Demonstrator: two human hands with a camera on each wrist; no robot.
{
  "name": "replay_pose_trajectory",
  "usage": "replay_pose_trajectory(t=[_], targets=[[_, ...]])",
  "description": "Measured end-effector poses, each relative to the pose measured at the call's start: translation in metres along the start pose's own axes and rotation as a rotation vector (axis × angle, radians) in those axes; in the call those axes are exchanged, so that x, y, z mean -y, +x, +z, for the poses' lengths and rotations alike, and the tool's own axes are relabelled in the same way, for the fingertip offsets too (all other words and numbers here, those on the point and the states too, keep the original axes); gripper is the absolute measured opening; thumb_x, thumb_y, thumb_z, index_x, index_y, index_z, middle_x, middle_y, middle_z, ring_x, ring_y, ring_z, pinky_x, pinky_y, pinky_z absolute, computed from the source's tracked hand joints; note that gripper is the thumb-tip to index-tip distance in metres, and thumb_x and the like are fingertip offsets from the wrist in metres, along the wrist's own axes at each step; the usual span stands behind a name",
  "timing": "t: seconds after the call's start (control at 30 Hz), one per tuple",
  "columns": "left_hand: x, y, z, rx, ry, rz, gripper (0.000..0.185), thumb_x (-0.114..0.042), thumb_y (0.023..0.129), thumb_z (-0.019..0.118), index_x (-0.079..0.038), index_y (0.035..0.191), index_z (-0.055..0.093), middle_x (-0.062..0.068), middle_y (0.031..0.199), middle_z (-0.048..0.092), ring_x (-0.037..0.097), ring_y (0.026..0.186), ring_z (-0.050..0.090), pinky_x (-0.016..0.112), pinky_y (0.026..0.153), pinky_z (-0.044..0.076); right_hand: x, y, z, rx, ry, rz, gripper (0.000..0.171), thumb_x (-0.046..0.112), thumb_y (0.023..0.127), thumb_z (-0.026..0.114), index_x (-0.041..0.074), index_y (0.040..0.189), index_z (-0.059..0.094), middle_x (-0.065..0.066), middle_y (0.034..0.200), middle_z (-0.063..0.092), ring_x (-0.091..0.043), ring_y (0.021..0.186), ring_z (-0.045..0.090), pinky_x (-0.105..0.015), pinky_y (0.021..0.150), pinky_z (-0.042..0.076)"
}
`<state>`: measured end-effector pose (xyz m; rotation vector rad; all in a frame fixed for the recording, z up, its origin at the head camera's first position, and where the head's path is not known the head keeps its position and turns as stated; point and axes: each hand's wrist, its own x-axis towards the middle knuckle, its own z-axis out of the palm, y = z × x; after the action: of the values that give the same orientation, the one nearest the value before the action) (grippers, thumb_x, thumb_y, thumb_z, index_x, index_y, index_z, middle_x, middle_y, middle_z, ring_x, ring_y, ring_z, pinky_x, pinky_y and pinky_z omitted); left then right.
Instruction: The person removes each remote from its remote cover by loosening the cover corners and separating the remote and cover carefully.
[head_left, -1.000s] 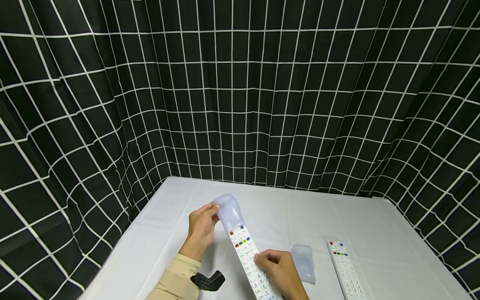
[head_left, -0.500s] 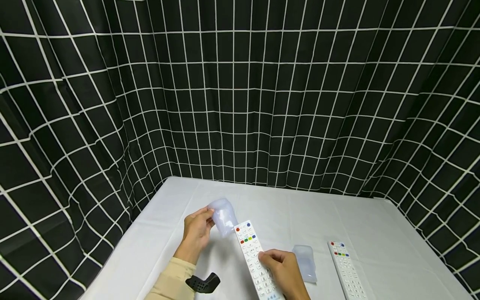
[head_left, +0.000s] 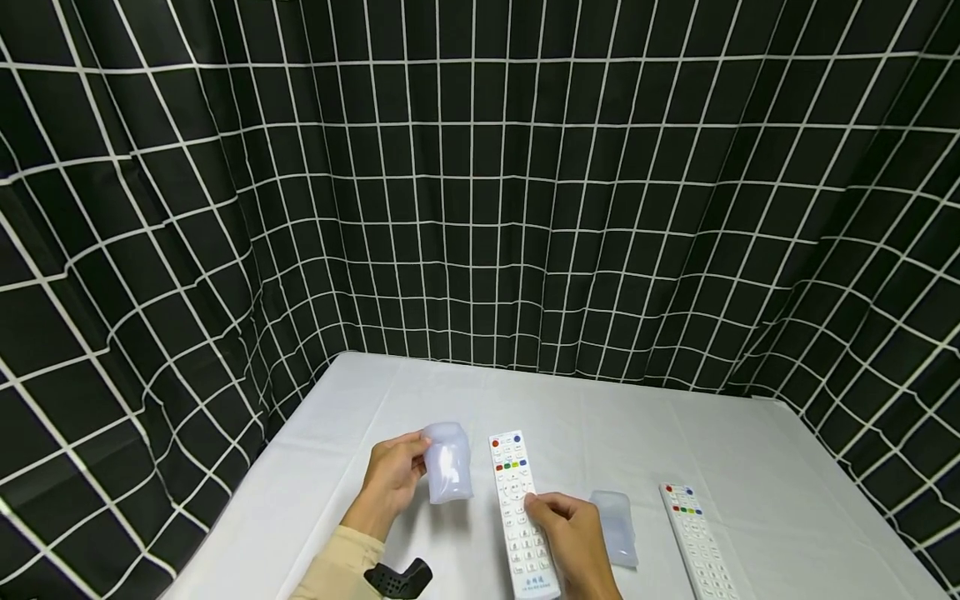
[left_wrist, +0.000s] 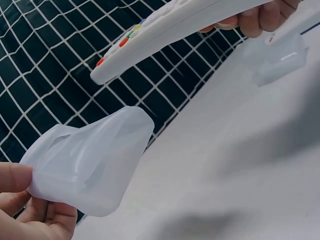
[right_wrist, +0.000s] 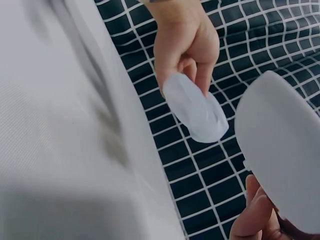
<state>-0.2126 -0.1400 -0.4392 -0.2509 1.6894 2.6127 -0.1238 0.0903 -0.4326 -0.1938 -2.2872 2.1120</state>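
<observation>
Silicone sleeve is pinched free in the left hand; bare remote is clasped by the right hand, lower centre.

Two remotes, two silicone covers

On the table, the left hand holds the sleeve at about nine o'clock of the held remote, just beside it and apart. The right hand grips that remote at its near half. A second sleeve lies at three o'clock of it, and a second remote farther at three o'clock. The checked curtain hangs behind, at twelve.
</observation>
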Motion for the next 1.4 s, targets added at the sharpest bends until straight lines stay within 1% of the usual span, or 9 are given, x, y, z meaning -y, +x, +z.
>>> replay_pose_trajectory(t=[0.23,0.37,0.43,0.57,0.8,1.0,1.07,1.23,1.4], targets=[[0.005,0.0,-0.011,0.026,0.051,-0.015,0.037,0.006,0.093,0.054,0.022,0.126,0.046,0.026,0.115,0.056,0.025,0.093,0.057,0.032,0.082,0.049,-0.001,0.002,0.005,-0.075,-0.021,0.006,0.025,0.019,0.09,0.068,-0.006,0.092,0.07,-0.006,0.079,0.063,-0.019,0.073,0.055,-0.026,0.058,0.047],[0.009,0.001,-0.016,0.023,0.079,-0.023,0.036,0.006,0.093,0.054,0.022,0.125,0.048,0.027,0.115,0.057,0.025,0.094,0.057,0.032,0.081,0.048,-0.002,0.004,0.007,-0.093,-0.038,0.016,0.024,0.019,0.089,0.069,-0.005,0.093,0.071,-0.006,0.078,0.063,-0.018,0.07,0.055,-0.026,0.056,0.047],[0.011,0.001,-0.019,0.026,0.091,-0.022,0.037,0.007,0.093,0.054,0.023,0.125,0.046,0.029,0.117,0.056,0.026,0.096,0.057,0.032,0.082,0.049,-0.003,0.006,0.008,-0.096,-0.045,0.022,0.024,0.019,0.089,0.069,-0.005,0.093,0.071,-0.006,0.077,0.063,-0.018,0.068,0.055,-0.027,0.055,0.047],[0.016,0.0,-0.023,0.028,0.109,-0.041,0.038,0.009,0.092,0.053,0.024,0.126,0.044,0.031,0.119,0.054,0.026,0.097,0.056,0.032,0.084,0.049,-0.007,0.01,0.01,-0.106,-0.053,0.036,0.025,0.02,0.089,0.07,-0.004,0.092,0.071,-0.005,0.076,0.063,-0.017,0.067,0.055,-0.027,0.054,0.047],[0.024,-0.001,-0.028,0.039,0.125,-0.056,0.036,0.009,0.092,0.052,0.025,0.123,0.045,0.023,0.108,0.06,0.022,0.09,0.058,0.032,0.081,0.05,-0.017,0.017,0.013,-0.123,-0.073,0.064,0.025,0.021,0.088,0.07,-0.004,0.091,0.071,-0.005,0.074,0.063,-0.016,0.066,0.056,-0.028,0.054,0.048],[0.028,-0.001,-0.031,0.047,0.151,-0.077,0.036,0.007,0.092,0.052,0.023,0.124,0.046,0.025,0.111,0.06,0.024,0.094,0.058,0.035,0.085,0.049,-0.025,0.021,0.014,-0.143,-0.11,0.07,0.024,0.022,0.087,0.071,-0.003,0.089,0.071,-0.004,0.072,0.062,-0.016,0.066,0.055,-0.028,0.054,0.047],[0.028,-0.001,-0.031,0.053,0.149,-0.081,0.037,0.007,0.093,0.052,0.023,0.125,0.045,0.026,0.112,0.06,0.025,0.095,0.058,0.036,0.086,0.049,-0.027,0.023,0.014,-0.149,-0.145,0.065,0.025,0.022,0.087,0.071,-0.002,0.088,0.071,-0.003,0.072,0.062,-0.016,0.068,0.055,-0.028,0.056,0.046],[0.026,-0.002,-0.031,0.074,0.131,-0.075,0.037,0.007,0.093,0.051,0.024,0.125,0.045,0.027,0.113,0.059,0.025,0.096,0.058,0.035,0.086,0.049,-0.028,0.027,0.015,-0.174,-0.273,0.056,0.026,0.025,0.087,0.07,-0.001,0.088,0.072,-0.001,0.073,0.063,-0.018,0.071,0.055,-0.032,0.062,0.044],[0.025,-0.003,-0.03,0.078,0.118,-0.075,0.036,0.007,0.094,0.051,0.024,0.125,0.044,0.027,0.114,0.058,0.025,0.096,0.058,0.035,0.086,0.049,-0.032,0.031,0.018,-0.178,-0.35,0.068,0.025,0.024,0.087,0.069,-0.001,0.089,0.071,-0.001,0.072,0.062,-0.018,0.07,0.055,-0.032,0.06,0.045]])
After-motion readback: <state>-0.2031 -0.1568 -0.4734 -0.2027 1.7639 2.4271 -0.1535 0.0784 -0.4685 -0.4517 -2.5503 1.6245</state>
